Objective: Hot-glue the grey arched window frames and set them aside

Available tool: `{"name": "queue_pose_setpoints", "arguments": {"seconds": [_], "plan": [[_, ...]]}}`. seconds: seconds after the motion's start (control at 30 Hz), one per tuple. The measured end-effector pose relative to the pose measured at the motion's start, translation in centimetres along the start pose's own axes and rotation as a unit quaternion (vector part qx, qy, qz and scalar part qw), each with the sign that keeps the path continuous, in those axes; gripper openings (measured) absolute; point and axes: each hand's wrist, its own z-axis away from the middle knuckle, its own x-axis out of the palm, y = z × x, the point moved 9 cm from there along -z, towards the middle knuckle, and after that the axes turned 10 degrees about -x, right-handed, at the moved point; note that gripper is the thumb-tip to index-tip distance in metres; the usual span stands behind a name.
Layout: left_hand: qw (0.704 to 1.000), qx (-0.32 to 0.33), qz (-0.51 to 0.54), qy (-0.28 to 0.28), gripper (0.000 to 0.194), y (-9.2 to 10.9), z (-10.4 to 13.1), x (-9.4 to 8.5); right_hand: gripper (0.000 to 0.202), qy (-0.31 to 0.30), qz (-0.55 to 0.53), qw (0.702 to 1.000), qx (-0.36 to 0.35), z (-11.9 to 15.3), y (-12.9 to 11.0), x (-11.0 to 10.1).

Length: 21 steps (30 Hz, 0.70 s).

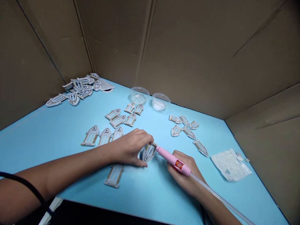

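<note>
My left hand [132, 148] grips a small white arched-window piece [149, 152] with gold trim, fingertips on its far edge and thumb near its lower end. In my right hand [187, 170] is a pink pen-shaped tool [172, 160] with an orange window and a clear tube [217, 200] running from its back end. Its metal tip touches or nearly touches the upper right of the piece by my left fingertips. Below my left wrist lies another arched-window piece [114, 176], partly covered by the arm. Several more pieces [91, 136] lie behind the left forearm.
Two clear plastic cups [140, 96] [160, 102] stand at the back, the right one holding something white. A heap of larger arched pieces [81, 87] is at the back left. Small groups lie mid-table [118, 121] and right [185, 128], near a white packet [231, 165]. Cardboard walls [187, 47] enclose the blue table.
</note>
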Motion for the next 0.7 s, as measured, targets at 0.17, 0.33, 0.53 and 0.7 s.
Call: {"name": "queue_pose_setpoints", "arguments": {"seconds": [0.17,0.33,0.53,0.7], "plan": [[1.000,-0.014,0.003,-0.004,0.061,-0.14,-0.09,-0.12,0.025,-0.002,0.015,1.000,0.010,0.00,0.12,-0.16],[1.000,-0.012,0.003,-0.008,0.062,0.03,-0.08,-0.11,0.026,-0.001,0.020,1.000,0.003,0.07,-0.01,-0.19],[1.000,-0.013,0.005,-0.007,0.063,0.15,-0.09,-0.10,0.026,-0.004,0.013,1.000,0.008,0.05,-0.05,-0.08],[1.000,-0.015,0.005,-0.007,0.060,0.05,-0.08,-0.15,0.025,-0.007,0.013,1.000,0.023,0.13,0.18,-0.15]]}}
